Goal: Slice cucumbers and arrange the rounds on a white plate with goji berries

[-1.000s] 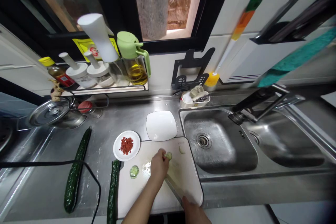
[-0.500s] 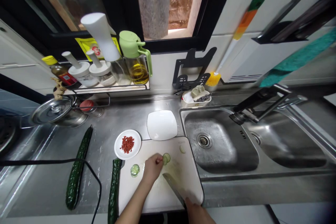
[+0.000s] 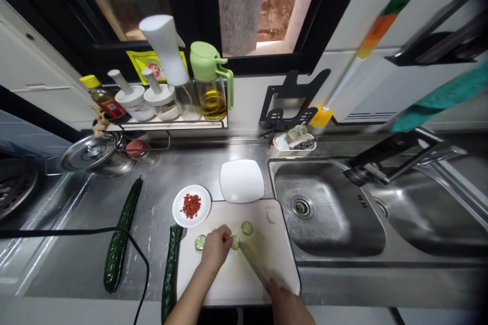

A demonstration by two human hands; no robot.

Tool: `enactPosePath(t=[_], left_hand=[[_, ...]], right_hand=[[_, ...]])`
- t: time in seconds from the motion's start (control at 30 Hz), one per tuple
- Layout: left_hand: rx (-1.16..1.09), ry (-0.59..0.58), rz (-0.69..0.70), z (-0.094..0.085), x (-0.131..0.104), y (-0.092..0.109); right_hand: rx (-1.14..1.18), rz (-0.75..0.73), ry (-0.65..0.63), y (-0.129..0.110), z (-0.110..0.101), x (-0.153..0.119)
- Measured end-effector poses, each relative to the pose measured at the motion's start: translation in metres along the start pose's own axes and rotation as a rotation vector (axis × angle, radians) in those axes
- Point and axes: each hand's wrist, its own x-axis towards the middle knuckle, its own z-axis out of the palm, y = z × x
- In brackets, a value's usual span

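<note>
My left hand is closed over the white cutting board, its fingertips pinching the edge of a thin cucumber slice. Another round cucumber slice lies flat just beyond it, and a thin end piece is near the board's far right corner. To the left of the hand sit several stacked slices, partly covered by it. My right hand grips a kitchen knife by its handle. The blade slants toward the left hand, with its tip close to the pinched slice.
A white plate of red goji berries and a bare white plate stand behind the board. One cucumber lies along its left edge, another cucumber farther left beneath a black cable. The sink is at right.
My left hand has drawn back slightly left, separating one slice from the other, which now lies alone on the board. The knife stays in my right hand. The whole view has shifted a little.
</note>
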Motion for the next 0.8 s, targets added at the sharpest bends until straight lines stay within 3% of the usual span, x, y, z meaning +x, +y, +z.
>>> enactPosePath(t=[0.33, 0.8], left_hand=[[0.009, 0.142, -0.001, 0.011, -0.009, -0.002], [0.001, 0.138, -0.015, 0.010, -0.008, -0.001]], right_hand=[[-0.052, -0.090, -0.055, -0.027, -0.015, 0.003], [-0.041, -0.069, -0.056, -0.034, -0.016, 0.004]])
